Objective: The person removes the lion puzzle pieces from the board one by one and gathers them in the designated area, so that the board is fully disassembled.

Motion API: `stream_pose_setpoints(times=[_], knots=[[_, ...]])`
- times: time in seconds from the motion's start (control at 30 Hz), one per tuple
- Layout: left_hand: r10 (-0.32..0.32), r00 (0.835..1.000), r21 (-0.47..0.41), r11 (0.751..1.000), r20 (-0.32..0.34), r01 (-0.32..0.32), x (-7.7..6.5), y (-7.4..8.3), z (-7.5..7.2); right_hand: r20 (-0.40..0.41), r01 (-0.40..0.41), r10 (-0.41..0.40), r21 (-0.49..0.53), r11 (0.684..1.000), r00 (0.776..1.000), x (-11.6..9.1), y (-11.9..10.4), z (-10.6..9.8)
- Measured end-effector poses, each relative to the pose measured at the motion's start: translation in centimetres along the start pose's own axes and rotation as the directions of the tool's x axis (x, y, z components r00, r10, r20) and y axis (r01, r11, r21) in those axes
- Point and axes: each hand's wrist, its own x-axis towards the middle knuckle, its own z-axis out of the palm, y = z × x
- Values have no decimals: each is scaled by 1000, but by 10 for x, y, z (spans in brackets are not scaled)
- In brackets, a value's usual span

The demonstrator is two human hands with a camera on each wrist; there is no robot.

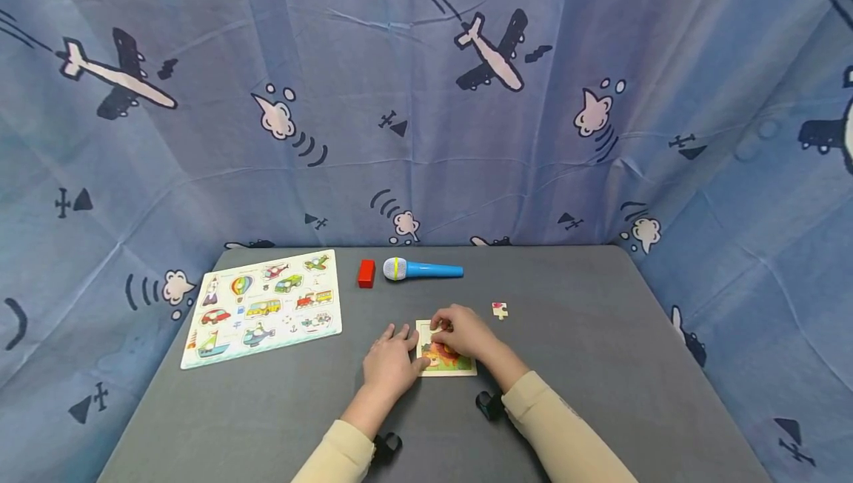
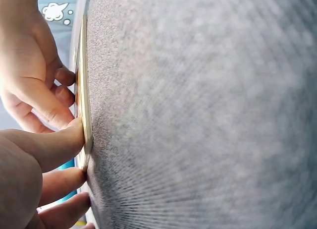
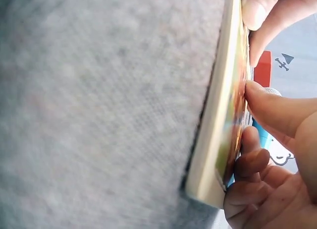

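A small jigsaw puzzle [image 1: 449, 361] in a pale wooden tray, with a colourful picture, lies flat on the grey table. At its left side is my left hand [image 1: 389, 361], fingers spread; the thumb rests on the tray's rim and a finger touches its edge in the left wrist view. Over the upper part of the puzzle bends my right hand [image 1: 463, 331]. In the right wrist view its thumb [image 3: 257, 92] touches the puzzle surface; whether a piece is under the fingertips is hidden. One loose puzzle piece [image 1: 500, 310] lies to the right, beyond the tray.
Behind the puzzle lie a blue toy microphone [image 1: 433, 270] and a red block [image 1: 366, 274]. A large board with vehicle pictures [image 1: 229, 288] lies at the left. A blue patterned curtain [image 1: 373, 142] hangs along the far edge of the table [image 1: 586, 364].
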Motion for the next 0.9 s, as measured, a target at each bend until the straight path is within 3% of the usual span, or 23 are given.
stream_pose_setpoints(times=[0.57, 0.9], knots=[[-2, 1000, -8, 1000, 6, 2, 0, 0, 1, -19, 14, -13, 46, 999, 1000, -6, 3, -7], [-27, 999, -22, 999, 23, 27, 0, 0, 1, 8, -72, 72, 193, 979, 997, -5, 6, -15]])
